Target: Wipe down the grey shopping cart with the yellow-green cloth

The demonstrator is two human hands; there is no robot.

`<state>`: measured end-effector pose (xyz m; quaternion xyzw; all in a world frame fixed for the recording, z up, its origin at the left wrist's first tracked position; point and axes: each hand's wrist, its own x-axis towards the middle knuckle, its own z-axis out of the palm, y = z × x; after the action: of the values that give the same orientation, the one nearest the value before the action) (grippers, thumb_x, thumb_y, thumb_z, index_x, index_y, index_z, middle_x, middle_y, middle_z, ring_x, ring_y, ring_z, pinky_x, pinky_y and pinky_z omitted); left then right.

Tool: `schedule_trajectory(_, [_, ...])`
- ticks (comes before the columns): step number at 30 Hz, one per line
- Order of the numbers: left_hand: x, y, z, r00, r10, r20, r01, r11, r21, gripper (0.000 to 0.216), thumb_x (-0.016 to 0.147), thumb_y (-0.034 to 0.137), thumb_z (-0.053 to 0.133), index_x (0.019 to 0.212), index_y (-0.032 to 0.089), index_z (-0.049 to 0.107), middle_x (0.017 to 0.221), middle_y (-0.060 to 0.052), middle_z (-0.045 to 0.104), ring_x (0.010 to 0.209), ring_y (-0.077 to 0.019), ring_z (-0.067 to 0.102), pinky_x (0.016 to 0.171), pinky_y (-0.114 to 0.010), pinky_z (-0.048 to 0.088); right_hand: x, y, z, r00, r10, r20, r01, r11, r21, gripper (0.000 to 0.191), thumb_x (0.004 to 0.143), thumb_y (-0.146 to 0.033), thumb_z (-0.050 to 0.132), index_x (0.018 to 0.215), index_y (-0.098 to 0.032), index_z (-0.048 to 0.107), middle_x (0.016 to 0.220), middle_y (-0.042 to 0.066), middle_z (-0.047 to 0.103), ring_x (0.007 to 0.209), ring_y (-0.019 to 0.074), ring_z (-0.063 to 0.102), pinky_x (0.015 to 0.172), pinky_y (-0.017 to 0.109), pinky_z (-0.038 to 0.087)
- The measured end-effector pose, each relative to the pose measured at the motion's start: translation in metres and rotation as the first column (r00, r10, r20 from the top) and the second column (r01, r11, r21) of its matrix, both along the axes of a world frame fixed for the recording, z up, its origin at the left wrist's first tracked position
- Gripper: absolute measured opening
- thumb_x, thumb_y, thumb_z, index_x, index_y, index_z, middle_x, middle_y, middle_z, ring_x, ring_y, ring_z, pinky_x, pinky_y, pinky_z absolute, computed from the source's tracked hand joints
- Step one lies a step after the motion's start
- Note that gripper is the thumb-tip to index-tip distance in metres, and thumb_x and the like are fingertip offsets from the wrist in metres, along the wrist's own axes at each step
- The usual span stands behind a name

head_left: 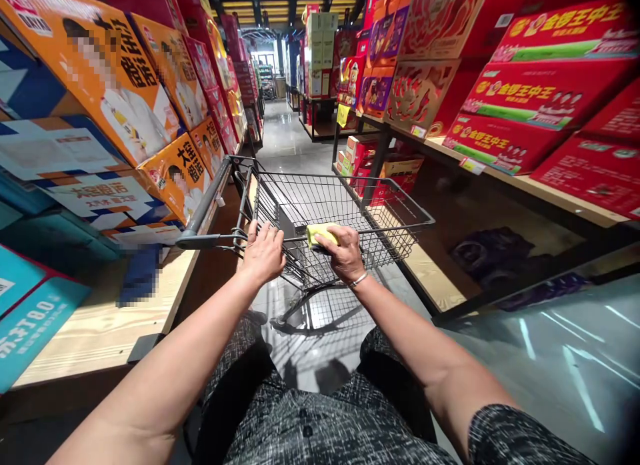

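Note:
A black wire shopping cart stands sideways in front of me, its grey handle toward the left. My left hand grips the near rim close to the handle end, fingers laid over the wires. In my right hand is a folded yellow cloth, pressed around the near top rail of the cart. The thumb lies along the cloth, and the undersides of the fingers are partly hidden. No goods show in the basket.
Orange drink cartons are stacked at left above a wooden shelf. Red gift boxes fill the right shelf, with a dark bundle below. A shiny-floored aisle runs ahead between displays.

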<state>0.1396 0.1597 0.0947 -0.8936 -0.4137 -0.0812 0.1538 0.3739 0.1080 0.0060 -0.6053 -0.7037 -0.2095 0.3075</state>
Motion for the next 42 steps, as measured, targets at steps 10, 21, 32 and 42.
schedule_trajectory(10, [0.017,0.017,-0.014,1.0,-0.018,-0.01,0.015,0.973,-0.23,0.058,0.083,0.052,0.057,0.127,0.015,0.055,0.121,-0.015,0.06,0.117,-0.0335,0.05,0.104,-0.047,0.032,0.1,-0.006,0.004,0.89,-0.451,-0.066,0.418,0.865,-0.279,0.065,0.079,-0.002,0.051,0.134,-0.034,0.06,0.14,0.005,0.052,0.116,0.0283,0.04,0.085,0.04,0.037])
schedule_trajectory(21, [0.011,0.051,-0.02,0.993,-0.106,0.057,0.117,0.963,-0.243,0.049,0.076,0.044,0.058,0.118,0.019,0.057,0.116,-0.012,0.063,0.112,-0.0329,0.051,0.103,-0.047,0.03,0.153,0.007,0.011,0.824,-0.554,-0.115,0.473,0.786,-0.399,0.051,0.081,-0.009,0.051,0.123,-0.031,0.067,0.119,0.009,0.06,0.099,0.0262,0.042,0.077,0.037,0.036])
schedule_trajectory(32, [0.008,0.078,-0.015,0.99,-0.133,0.051,0.142,0.946,-0.292,0.042,0.069,0.03,0.058,0.109,0.019,0.059,0.111,-0.011,0.066,0.109,-0.031,0.053,0.1,-0.045,0.031,0.054,0.019,-0.003,0.989,0.143,0.02,-0.138,0.974,-0.178,0.051,0.091,-0.007,0.05,0.129,-0.038,0.065,0.134,0.001,0.057,0.121,0.0222,0.043,0.101,0.037,0.038])
schedule_trajectory(42, [0.009,0.086,-0.016,0.987,-0.157,0.04,0.162,0.941,-0.297,0.042,0.067,0.029,0.056,0.108,0.02,0.059,0.109,-0.01,0.066,0.109,-0.0311,0.055,0.101,-0.045,0.03,0.08,-0.025,-0.154,0.984,-0.075,0.161,0.152,0.825,-0.544,0.036,0.093,-0.024,0.054,0.118,-0.043,0.07,0.128,0.003,0.062,0.115,0.0267,0.048,0.096,0.046,0.039])
